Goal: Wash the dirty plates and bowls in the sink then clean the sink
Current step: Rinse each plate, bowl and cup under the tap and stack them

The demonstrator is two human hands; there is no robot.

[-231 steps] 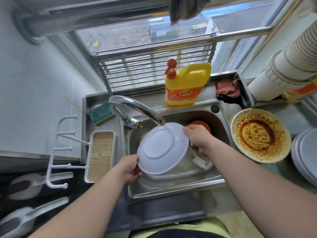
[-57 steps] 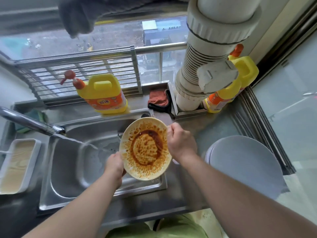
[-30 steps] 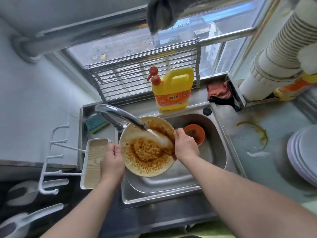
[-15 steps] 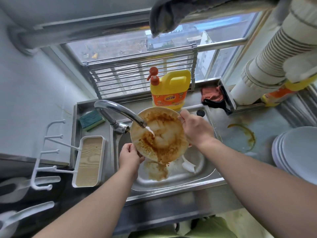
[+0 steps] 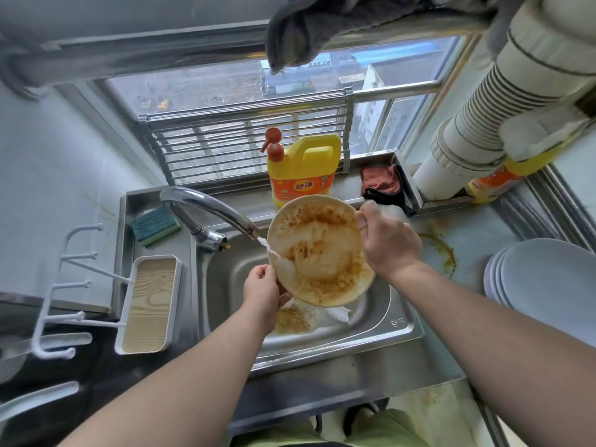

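The person rinses the dirty plate (image 5: 317, 253) above the sink (image 5: 400, 324), under the faucet (image 5: 206, 208) stream. The left hand (image 5: 263, 290) grips its lower rim, the right hand (image 5: 385, 243) its upper rim. Next probably comes scrubbing, which needs the sponge (image 5: 155, 224).

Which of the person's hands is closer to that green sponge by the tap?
Left. The left hand grips the dirty plate nearer the sponge; the right hand holds the plate's far edge.
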